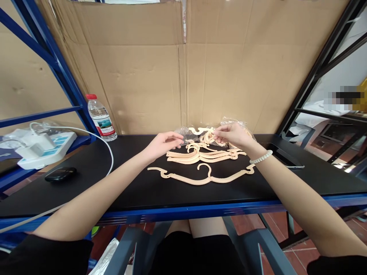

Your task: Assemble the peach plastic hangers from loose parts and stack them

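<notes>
Pale cream clothes-hanger pieces lie in front of me on the black tabletop. My right hand point(236, 135), with a beaded bracelet at the wrist, pinches one end of a small curved hanger piece point(196, 131), which points left. My left hand point(169, 143) hovers at the left of that piece, fingers stretched out, with nothing visible in it. Below both hands lies a pile of folded hangers point(186, 156). Nearer the table edge, one spread hanger point(195, 181) rests with its hook upward. Behind the hands are clear plastic bags point(233, 121) with more cream pieces, partly hidden by my right hand.
A water bottle point(101, 120) with a red cap stands at the back left. A white power strip point(48, 151) with a cable and a black mouse-like object point(60, 174) are at left. A dark tablet point(283, 156) lies at right. Cardboard point(143, 76) walls off the back.
</notes>
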{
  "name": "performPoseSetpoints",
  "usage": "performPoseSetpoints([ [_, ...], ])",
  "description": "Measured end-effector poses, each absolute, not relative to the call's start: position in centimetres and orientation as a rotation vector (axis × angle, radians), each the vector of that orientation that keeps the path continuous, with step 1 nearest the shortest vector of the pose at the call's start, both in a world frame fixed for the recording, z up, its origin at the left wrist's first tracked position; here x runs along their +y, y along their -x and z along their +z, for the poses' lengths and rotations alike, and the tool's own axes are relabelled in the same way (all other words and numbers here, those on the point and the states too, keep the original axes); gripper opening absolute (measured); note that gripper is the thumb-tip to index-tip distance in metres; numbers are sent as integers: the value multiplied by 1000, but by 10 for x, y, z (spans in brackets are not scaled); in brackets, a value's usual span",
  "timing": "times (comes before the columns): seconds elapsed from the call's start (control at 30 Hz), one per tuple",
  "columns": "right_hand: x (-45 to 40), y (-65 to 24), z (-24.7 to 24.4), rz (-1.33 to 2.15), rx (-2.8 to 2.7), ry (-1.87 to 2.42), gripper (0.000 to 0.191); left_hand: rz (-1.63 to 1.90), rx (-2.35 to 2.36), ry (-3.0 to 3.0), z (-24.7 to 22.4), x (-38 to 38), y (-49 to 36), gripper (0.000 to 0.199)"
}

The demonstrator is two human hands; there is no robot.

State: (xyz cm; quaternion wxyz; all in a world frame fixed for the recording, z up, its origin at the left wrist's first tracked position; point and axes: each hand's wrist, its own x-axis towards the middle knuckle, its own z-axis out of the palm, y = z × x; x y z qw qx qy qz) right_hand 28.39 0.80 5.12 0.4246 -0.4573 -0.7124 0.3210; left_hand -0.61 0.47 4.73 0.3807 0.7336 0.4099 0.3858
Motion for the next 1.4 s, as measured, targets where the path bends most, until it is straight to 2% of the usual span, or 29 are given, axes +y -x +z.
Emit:
performPoseSetpoints([
  [0.1,-8,-266,56,1039,-1804,934,24,954,969,-1462,46,1,0,19],
  [0.27,-18,-232,59,1038,-1932,857,10,459,794,-1214,46,-10,1,26],
  [0.37,-14,-223,55,998,-1938,860,10,360,688,-1233,46,-15,5,23],
  [0.53,-8,-226,47,989,-1882,905,17,461,719,-1236,47,-13,6,12],
  [0.63,-6,-235,44,725,-1954,1062,19,616,786,-1209,45,-10,5,6],
  [0.73,-3,-242,36,400,-2200,1226,10,780,852,-1193,42,-7,5,9],
  [0.8,0,-243,29,313,-2303,1324,9,849,879,-1200,39,-6,4,10],
  [1.07,10,-234,5,295,-2304,1416,10,1062,958,-1154,39,-7,2,15],
  [1.4,-1,-242,19,283,-2132,1340,9,1254,928,-1101,40,-5,6,15],
])
